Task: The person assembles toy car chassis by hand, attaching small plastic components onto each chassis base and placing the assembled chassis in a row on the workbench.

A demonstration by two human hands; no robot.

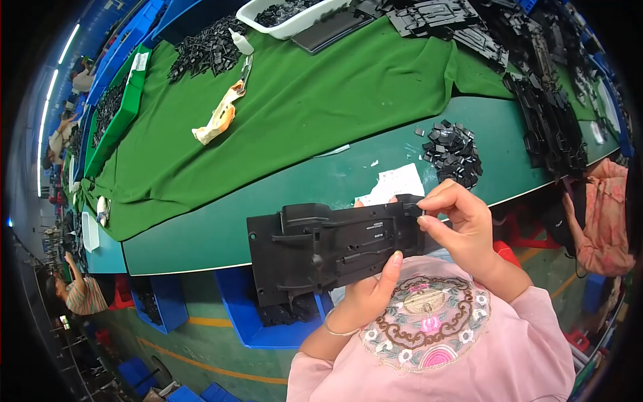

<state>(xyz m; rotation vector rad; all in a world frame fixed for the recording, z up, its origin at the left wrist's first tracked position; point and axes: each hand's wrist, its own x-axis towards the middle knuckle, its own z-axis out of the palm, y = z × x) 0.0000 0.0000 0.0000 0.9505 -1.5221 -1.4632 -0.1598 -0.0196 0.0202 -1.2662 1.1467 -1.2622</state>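
Observation:
My left hand (372, 293) grips a long black molded plastic panel (355, 234) from below, its thumb lying on the panel's lower edge. The panel is tilted in front of my chest, its ribbed face with small pale print turned up. At its right end, my right hand (462, 224) pinches with thumb and forefinger; between them is a small dark piece, too small to name. Just beyond the right hand lies a pile of small black plastic pieces (453, 153) on the green table (268, 181). A white paper (400, 182) lies behind the panel.
A green cloth (301, 100) covers the far table, bearing a wrapped knife (224, 114), a white bottle (241, 43) and black parts (209, 50). Stacked black panels (552, 124) stand right. A blue bin (244, 315) sits below the table edge. Co-workers sit left and right.

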